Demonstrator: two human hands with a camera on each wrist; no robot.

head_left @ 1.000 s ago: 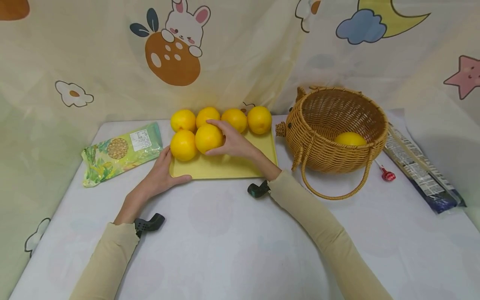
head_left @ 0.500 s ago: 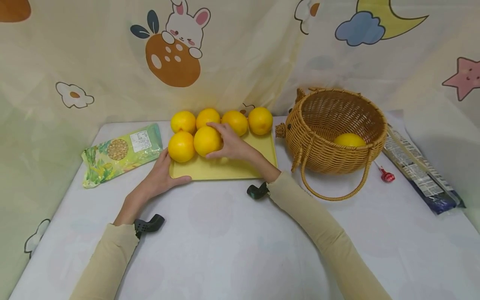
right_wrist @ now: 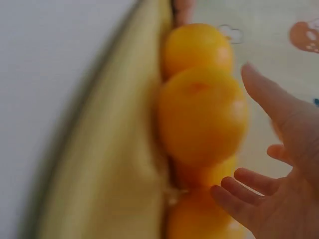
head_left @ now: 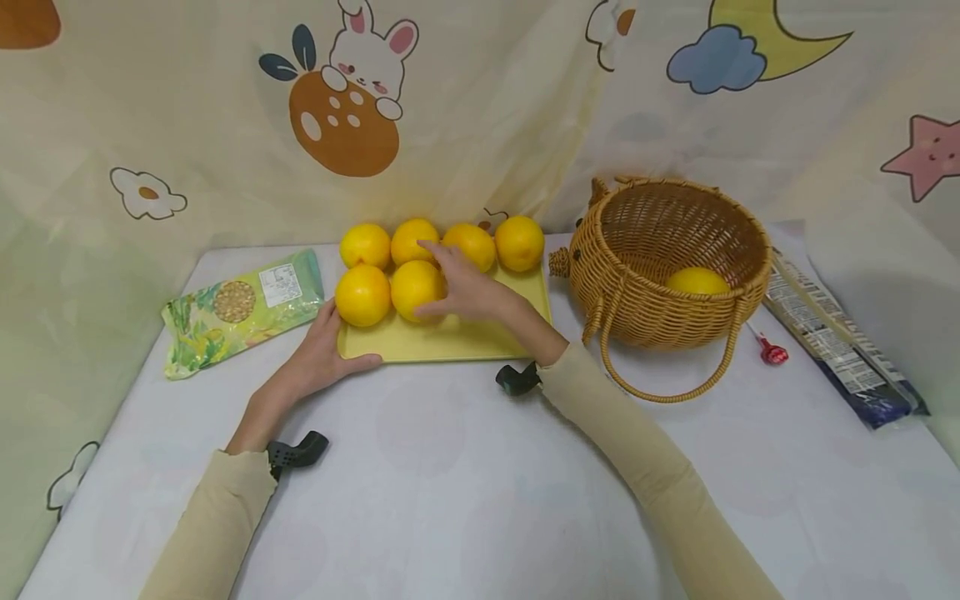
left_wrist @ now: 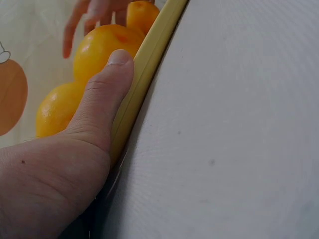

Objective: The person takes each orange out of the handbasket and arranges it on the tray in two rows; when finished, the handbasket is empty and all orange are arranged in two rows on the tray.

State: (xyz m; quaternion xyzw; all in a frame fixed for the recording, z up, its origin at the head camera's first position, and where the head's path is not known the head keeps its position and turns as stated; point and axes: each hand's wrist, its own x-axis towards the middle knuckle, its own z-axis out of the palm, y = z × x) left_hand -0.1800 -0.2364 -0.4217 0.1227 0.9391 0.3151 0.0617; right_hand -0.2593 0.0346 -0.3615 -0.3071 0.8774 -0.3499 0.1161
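Note:
Several oranges sit on a yellow tray (head_left: 450, 340), in a back row and a front pair. My right hand (head_left: 472, 287) is spread just right of the front pair's right orange (head_left: 416, 291). In the right wrist view its fingers and thumb stand apart from this orange (right_wrist: 202, 117), with nothing between them. My left hand (head_left: 318, 346) holds the tray's front left corner. Its thumb lies along the front rim in the left wrist view, where its other fingers are hidden. Close to that hand sits the front left orange (head_left: 363, 295).
A wicker basket (head_left: 675, 321) with one orange (head_left: 697, 281) inside stands right of the tray, its handle lowered forward. A red lollipop (head_left: 771, 350) and a dark package (head_left: 843, 342) lie beyond it. A green food bag (head_left: 243, 312) lies at left, near my left hand.
My right hand has set the front right orange down on the tray and let go of it, its fingers spreading. The front left orange has shifted slightly left. My left hand stays at the corner.

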